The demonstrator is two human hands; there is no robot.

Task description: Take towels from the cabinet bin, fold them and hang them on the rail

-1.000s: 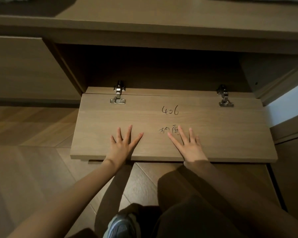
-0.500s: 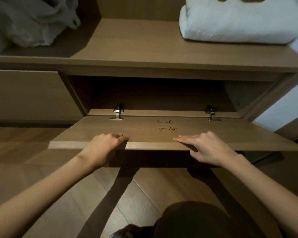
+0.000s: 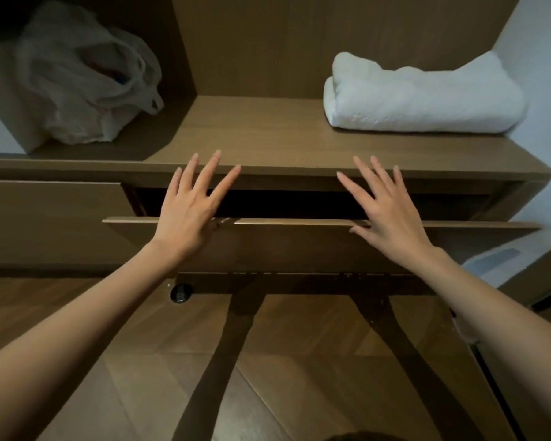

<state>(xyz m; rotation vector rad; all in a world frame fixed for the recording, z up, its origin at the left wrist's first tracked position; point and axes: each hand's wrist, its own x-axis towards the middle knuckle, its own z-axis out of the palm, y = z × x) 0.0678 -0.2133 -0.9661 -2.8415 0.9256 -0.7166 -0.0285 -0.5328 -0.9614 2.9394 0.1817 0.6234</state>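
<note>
A wooden flap door (image 3: 299,246) of the low cabinet bin stands nearly upright, with a dark gap above its top edge. My left hand (image 3: 188,211) presses on the door's outer face near the top edge, fingers straight and spread. My right hand (image 3: 385,211) does the same further right, its thumb at the door's edge. Both hands hold nothing. A folded white towel (image 3: 423,100) lies on the wooden shelf (image 3: 268,135) above the bin, at the right. The inside of the bin is dark and hidden.
A crumpled translucent plastic bag (image 3: 83,81) sits in the left compartment of the shelf. A closed cabinet front (image 3: 45,224) is left of the flap. A small black round fitting (image 3: 181,293) lies on the wooden floor below. A white wall is at the right.
The flap door has swung up from lying flat to nearly closed. My hands went from resting flat on it, to holding its front edge, to pressing its outer face. The view has tilted up.
</note>
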